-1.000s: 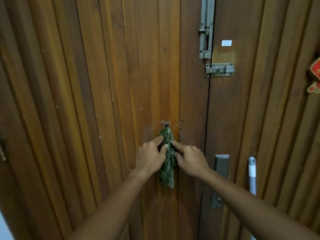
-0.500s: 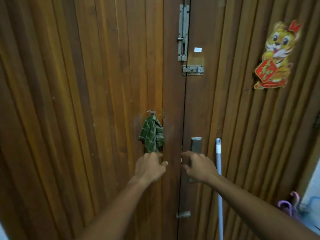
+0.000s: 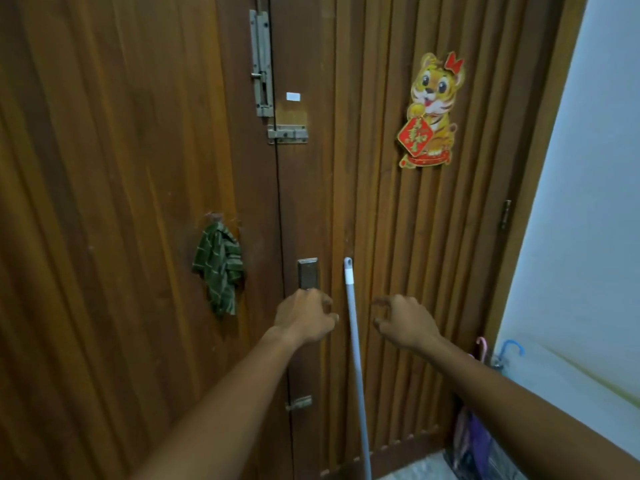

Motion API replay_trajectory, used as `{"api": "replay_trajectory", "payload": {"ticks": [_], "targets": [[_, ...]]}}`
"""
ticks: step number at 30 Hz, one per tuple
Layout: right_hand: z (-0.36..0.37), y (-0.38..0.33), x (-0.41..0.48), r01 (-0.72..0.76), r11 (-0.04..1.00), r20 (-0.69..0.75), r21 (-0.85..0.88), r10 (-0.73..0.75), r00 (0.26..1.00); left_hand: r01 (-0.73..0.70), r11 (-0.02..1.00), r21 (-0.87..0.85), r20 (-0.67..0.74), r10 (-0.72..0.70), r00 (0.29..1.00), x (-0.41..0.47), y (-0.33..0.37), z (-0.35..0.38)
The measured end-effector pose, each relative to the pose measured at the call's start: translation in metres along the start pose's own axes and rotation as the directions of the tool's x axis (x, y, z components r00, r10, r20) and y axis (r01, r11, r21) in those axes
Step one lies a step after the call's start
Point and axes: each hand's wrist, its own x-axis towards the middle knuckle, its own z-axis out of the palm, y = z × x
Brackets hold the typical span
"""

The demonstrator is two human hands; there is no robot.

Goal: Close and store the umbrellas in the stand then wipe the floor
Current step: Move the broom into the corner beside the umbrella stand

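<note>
A green checked cloth hangs from a hook on the left leaf of the wooden door. A pale mop pole leans upright against the right leaf. My left hand hovers just left of the pole and my right hand just right of it. Both have loosely curled fingers and hold nothing. Closed umbrellas stand in the corner at lower right, with a pink hooked handle and a blue hooked handle sticking up.
The double wooden door fills the view, with a metal handle plate, bolts and a tiger sticker. A white wall runs along the right. A strip of tiled floor shows at the bottom.
Both hands let go of the green cloth, left it hanging on the hook, and moved down and right to either side of the mop pole. The view swung right.
</note>
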Motion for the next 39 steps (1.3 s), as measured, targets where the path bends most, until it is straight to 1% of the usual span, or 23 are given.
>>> {"api": "replay_trajectory", "payload": {"ticks": [2, 5, 8, 10, 13, 15, 17, 19, 20, 22, 24, 28, 29, 32, 33, 36, 39], "targets": [[0.001, 0.022, -0.004, -0.045, 0.998, 0.015, 0.053, 0.044, 0.999, 0.023, 0.998, -0.05, 0.053, -0.02, 0.998, 0.007, 0.013, 0.015], [0.009, 0.052, 0.0, -0.071, 0.991, 0.044, 0.11, 0.066, 0.997, 0.019, 0.994, -0.106, 0.044, -0.014, 0.999, 0.015, 0.025, 0.045], [0.026, 0.073, 0.011, -0.105, 0.981, 0.08, 0.163, 0.093, 0.992, 0.023, 0.984, -0.176, 0.155, 0.005, 0.988, 0.021, 0.023, 0.081], [0.039, 0.082, 0.026, -0.129, 0.973, 0.118, 0.193, 0.108, 0.987, 0.043, 0.981, -0.19, 0.227, 0.001, 0.974, 0.038, 0.012, 0.103], [0.066, 0.092, 0.06, -0.139, 0.959, 0.154, 0.247, 0.103, 0.983, 0.101, 0.966, -0.238, 0.287, -0.029, 0.957, 0.078, -0.012, 0.132], [0.085, 0.095, 0.089, -0.15, 0.953, 0.181, 0.262, 0.104, 0.978, 0.125, 0.944, -0.305, 0.312, -0.025, 0.95, 0.108, -0.029, 0.152], [0.106, 0.093, 0.123, -0.168, 0.941, 0.203, 0.293, 0.111, 0.973, 0.188, 0.902, -0.389, 0.341, -0.048, 0.939, 0.137, -0.048, 0.176], [0.128, 0.089, 0.156, -0.179, 0.934, 0.226, 0.31, 0.111, 0.968, 0.242, 0.859, -0.451, 0.354, -0.078, 0.932, 0.16, -0.068, 0.206], [0.138, 0.087, 0.171, -0.186, 0.929, 0.236, 0.319, 0.112, 0.965, 0.247, 0.848, -0.468, 0.351, -0.078, 0.933, 0.171, -0.076, 0.221], [0.16, 0.085, 0.195, -0.201, 0.914, 0.243, 0.352, 0.119, 0.963, 0.199, 0.843, -0.5, 0.319, -0.034, 0.947, 0.189, -0.088, 0.249], [0.179, 0.084, 0.211, -0.206, 0.893, 0.248, 0.4, 0.111, 0.962, 0.148, 0.855, -0.497, 0.309, 0.015, 0.951, 0.202, -0.093, 0.274], [0.206, 0.095, 0.222, -0.219, 0.861, 0.279, 0.46, 0.094, 0.956, 0.163, 0.855, -0.493, 0.317, 0.002, 0.948, 0.213, -0.099, 0.316], [0.208, 0.103, 0.222, -0.218, 0.859, 0.267, 0.464, 0.099, 0.959, 0.157, 0.85, -0.503, 0.311, 0.009, 0.95, 0.212, -0.096, 0.322], [0.197, 0.137, 0.21, -0.231, 0.849, 0.296, 0.475, 0.093, 0.951, 0.266, 0.781, -0.565, 0.405, -0.018, 0.914, 0.205, -0.071, 0.334], [0.188, 0.153, 0.202, -0.236, 0.855, 0.3, 0.462, 0.099, 0.949, 0.27, 0.762, -0.588, 0.422, 0.004, 0.906, 0.204, -0.057, 0.34], [0.148, 0.208, 0.166, -0.255, 0.867, 0.21, 0.429, 0.179, 0.961, 0.138, 0.748, -0.65, 0.418, 0.2, 0.886, 0.203, 0.001, 0.361], [0.089, 0.268, 0.116, -0.332, 0.867, 0.085, 0.372, 0.324, 0.942, 0.129, 0.672, -0.73, 0.454, 0.335, 0.826, 0.195, 0.085, 0.379]]}}
